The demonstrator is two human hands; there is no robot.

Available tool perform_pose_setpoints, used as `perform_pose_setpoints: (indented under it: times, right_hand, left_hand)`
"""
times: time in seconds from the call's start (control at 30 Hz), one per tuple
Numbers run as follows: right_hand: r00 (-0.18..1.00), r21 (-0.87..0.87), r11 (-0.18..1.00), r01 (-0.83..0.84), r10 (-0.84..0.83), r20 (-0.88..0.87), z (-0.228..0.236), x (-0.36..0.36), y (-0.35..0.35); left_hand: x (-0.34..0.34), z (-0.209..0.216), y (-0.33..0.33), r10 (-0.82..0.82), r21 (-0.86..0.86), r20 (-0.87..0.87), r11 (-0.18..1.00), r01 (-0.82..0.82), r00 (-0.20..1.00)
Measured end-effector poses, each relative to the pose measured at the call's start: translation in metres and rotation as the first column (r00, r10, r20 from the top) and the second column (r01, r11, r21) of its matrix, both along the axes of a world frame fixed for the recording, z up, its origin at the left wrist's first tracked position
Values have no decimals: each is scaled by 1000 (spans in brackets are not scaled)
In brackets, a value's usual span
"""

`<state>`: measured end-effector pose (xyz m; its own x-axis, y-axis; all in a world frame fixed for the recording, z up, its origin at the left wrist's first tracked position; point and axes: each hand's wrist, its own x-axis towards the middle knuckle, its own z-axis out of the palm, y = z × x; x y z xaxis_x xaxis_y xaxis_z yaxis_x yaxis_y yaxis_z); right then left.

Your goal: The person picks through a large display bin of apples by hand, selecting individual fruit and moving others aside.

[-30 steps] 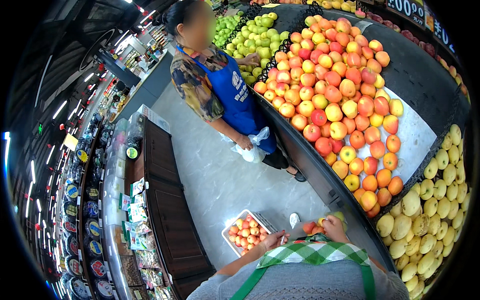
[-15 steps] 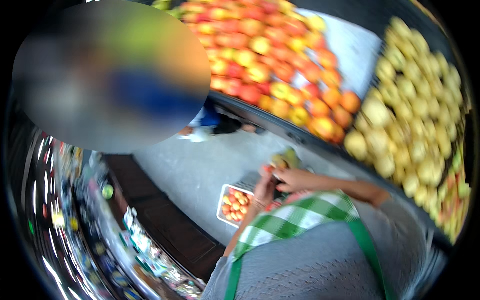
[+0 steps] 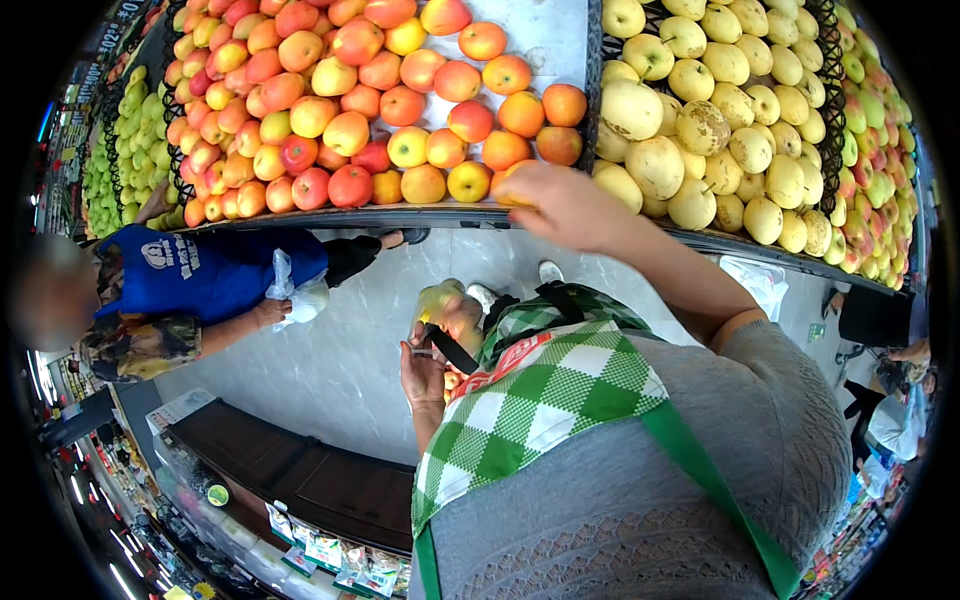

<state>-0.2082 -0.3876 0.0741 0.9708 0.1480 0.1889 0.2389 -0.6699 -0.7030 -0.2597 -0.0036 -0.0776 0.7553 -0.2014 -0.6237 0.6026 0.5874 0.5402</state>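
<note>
My right hand (image 3: 565,205) reaches over the front edge of the fruit stand, its fingers curled on a red-and-yellow apple (image 3: 507,183) that it partly covers. Low in front of me, my left hand (image 3: 422,378) has bent fingers beside a black band (image 3: 452,347) and a thin greyish piece; what it grips is not plain. Just beyond that hand is a blurred yellow-green bundle (image 3: 447,300), perhaps fruit in a clear bag. A few apples (image 3: 454,380) show between my left hand and my green checked apron (image 3: 540,410).
Pale yellow pears (image 3: 730,130) are heaped right of the apples, past a black divider (image 3: 592,90). Green fruit (image 3: 140,140) lies far left. A person in a blue apron (image 3: 200,265) stands left, holding a plastic bag (image 3: 298,295). A dark counter (image 3: 300,470) stands lower left.
My right hand has left my left hand and moved up to the apples on the stand. My view has turned, and the white basket of apples on the floor is mostly hidden.
</note>
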Motion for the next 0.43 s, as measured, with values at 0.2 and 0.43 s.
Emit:
perform_pose_setpoints:
  times: [0.2, 0.43]
  right_hand:
    - [971, -389, 915, 107, -180, -157, -13, 13, -7]
    - [866, -427, 852, 304, -434, -250, -27, 21, 16]
  left_hand:
    - [1, -52, 62, 84, 7, -117, 996, -84, 990]
    - [-36, -121, 129, 419, 147, -404, 907, -394, 813]
